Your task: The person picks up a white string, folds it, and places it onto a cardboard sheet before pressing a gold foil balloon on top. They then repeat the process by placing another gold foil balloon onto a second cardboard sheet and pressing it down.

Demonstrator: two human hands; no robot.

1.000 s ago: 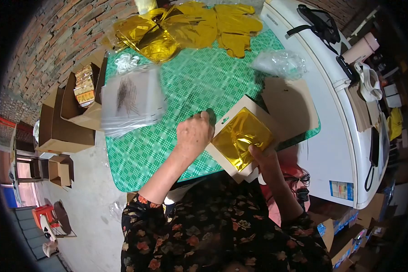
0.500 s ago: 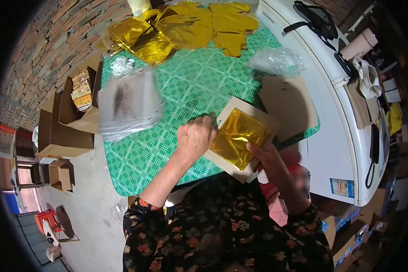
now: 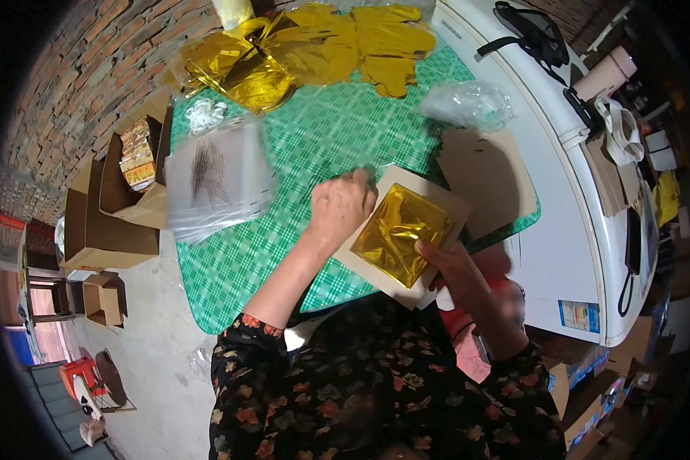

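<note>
My right hand (image 3: pixel 446 262) grips a beige cardboard sheet (image 3: pixel 451 201) at its lower right edge, thumb pressed on top. On that card lies a square of folded shiny gold foil (image 3: pixel 402 230), creased across its middle. My left hand (image 3: pixel 340 205) is closed beside the card's upper left edge, over the table. Its fingers curl away from view, so whatever they hold, if anything, is hidden.
On the green checked table (image 3: pixel 307 146) are a stack of clear plastic bags (image 3: pixel 230 180), gold foil balloons (image 3: pixel 314 46), a crumpled plastic bag (image 3: pixel 471 103) and more card sheets (image 3: pixel 494 176). Cardboard boxes (image 3: pixel 115 222) stand left; a white fridge (image 3: pixel 544 230) stands right.
My left hand has moved slightly up and to the right, along the card's edge. My right hand still holds the card with the gold foil in nearly the same place.
</note>
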